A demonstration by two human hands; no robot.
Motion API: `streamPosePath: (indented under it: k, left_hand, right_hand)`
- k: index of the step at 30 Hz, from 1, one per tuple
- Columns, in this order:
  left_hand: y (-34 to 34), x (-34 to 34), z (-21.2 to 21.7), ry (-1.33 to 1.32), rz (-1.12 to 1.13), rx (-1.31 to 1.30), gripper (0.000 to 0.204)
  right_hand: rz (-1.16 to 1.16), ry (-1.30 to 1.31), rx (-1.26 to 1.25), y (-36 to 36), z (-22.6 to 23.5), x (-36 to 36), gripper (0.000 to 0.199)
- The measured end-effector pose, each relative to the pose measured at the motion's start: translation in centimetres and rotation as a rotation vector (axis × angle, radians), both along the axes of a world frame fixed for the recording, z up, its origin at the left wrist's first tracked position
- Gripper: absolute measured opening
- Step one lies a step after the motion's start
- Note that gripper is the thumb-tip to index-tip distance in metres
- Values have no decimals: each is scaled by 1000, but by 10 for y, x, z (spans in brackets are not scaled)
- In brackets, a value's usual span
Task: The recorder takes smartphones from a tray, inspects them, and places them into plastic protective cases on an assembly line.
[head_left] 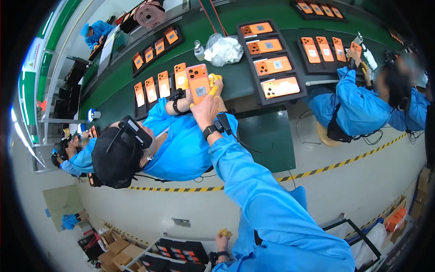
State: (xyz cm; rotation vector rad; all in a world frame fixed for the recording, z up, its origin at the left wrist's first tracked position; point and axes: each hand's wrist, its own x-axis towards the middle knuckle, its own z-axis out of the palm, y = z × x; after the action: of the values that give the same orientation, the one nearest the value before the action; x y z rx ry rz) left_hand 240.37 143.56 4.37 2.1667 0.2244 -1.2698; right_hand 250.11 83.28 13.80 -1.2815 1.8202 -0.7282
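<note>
My right hand (206, 110), in yellow finger cots and with a dark wrist strap, grips an orange phone (197, 80) by its lower end. The phone's back faces up, its camera bump at the far end and a pale label below. A seated co-worker's hand (217, 83), also in yellow cots, is at the phone's right edge; whether it grips the phone is hard to make out. The co-worker's other hand, partly hidden, is at the left edge. Down near the lower edge, my left hand (222, 240) hangs with loosely bent yellow-tipped fingers, nothing visible in it.
Black trays of orange phones (272, 65) lie along the green bench (233, 90). A clear bottle (199, 51) and bag of white wads (225, 51) stand behind the phone. The co-worker's capped head (113, 158) is left of my arm. Racked trays (181, 250) are below.
</note>
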Motion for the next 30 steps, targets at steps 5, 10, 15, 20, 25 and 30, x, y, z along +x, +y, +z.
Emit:
streamPosePath:
  k: [5,10,15,20,25,30]
  left_hand:
    - [40,-15,-13,-3,53,10,35]
    - [49,-51,-24,-8,12,-43,36]
    - [67,-87,-26,-40,-3,-78,34]
    - [94,-121,-42,19,-104,-59,35]
    - [78,-175,-49,100,-338,107,29]
    - [6,-230,-61,7,-897,-46,29]
  right_hand:
    - [141,-11,-51,-7,13,-24,53]
    - [307,-813,207,-3,11,-90,48]
    - [450,-1542,584,77,-1,-216,28]
    - [560,-1339,366,198,47,-440,48]
    - [165,-495,-156,293,130,-635,72]
    - [-423,469,-508,333,230,-767,82]
